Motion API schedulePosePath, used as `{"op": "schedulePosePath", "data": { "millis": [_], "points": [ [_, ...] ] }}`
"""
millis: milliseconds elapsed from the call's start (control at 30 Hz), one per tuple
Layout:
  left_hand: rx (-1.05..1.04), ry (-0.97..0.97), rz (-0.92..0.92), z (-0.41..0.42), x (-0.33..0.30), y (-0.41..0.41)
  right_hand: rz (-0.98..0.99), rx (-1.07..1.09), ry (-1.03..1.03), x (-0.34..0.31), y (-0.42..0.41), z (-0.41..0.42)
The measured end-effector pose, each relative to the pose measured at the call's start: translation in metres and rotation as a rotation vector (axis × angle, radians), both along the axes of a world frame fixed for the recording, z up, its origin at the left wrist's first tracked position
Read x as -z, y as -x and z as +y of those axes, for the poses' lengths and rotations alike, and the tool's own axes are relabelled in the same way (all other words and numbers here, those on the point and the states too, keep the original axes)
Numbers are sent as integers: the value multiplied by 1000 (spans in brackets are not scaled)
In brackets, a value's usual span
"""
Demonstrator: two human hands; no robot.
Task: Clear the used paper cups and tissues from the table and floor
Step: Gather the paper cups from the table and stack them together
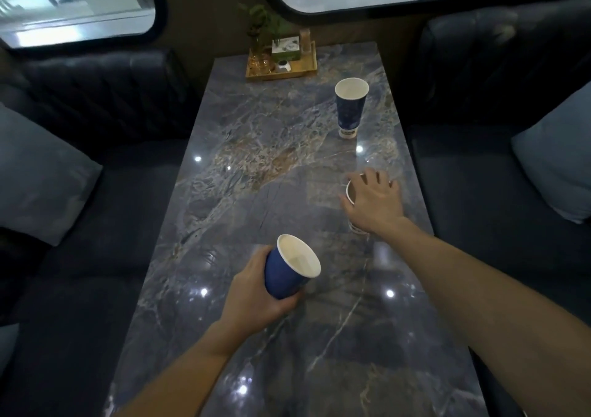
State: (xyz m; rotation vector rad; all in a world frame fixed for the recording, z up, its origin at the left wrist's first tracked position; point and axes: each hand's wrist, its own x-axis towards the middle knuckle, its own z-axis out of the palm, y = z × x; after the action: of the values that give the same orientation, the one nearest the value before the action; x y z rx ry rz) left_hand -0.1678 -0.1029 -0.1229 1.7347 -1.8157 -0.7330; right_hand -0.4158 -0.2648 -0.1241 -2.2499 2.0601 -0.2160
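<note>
- Polished grey marble table [256, 148] runs up the middle of the frame, flanked by dark sofas [105, 103] on both sides and rounded windows [76, 4] along the top.
- Low centre: the left hand [256, 295] is wrapped around a blue paper cup [289, 269], held tilted above the tabletop with its white mouth open toward the upper right.
- Right of centre: the right hand [374, 202], fingers spread, covers a second paper cup [350, 192] standing near the table's right edge; only part of its rim and base show, and a firm grip cannot be confirmed.
- Upper right of the table: a third blue cup [350, 106] stands upright and alone, well apart from both hands.
- Far end: a wooden tray [281, 69] holds a small plant [259, 26] and a green box [286, 49].
- Grey cushions [38, 173] rest on the sofas at the left and right edges.
</note>
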Motion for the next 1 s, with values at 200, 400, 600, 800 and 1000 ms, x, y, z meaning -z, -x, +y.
{"op": "schedulePosePath", "data": {
  "millis": [200,400,600,800,1000],
  "points": [
    [-19,-8,-42,9,-4,-4,-55,28,28,-1,1,8],
    [-48,-4,-64,18,-4,-6,-306,148,51,-2,19,24],
    [-51,-34,-105,25,-6,-5,-951,320,82,-10,42,49],
    [-31,-51,-162,26,-10,-5,-1315,254,4,-17,49,78],
    [4,-38,-195,27,-14,-3,-1437,213,-135,-23,44,95]
  ]
}}
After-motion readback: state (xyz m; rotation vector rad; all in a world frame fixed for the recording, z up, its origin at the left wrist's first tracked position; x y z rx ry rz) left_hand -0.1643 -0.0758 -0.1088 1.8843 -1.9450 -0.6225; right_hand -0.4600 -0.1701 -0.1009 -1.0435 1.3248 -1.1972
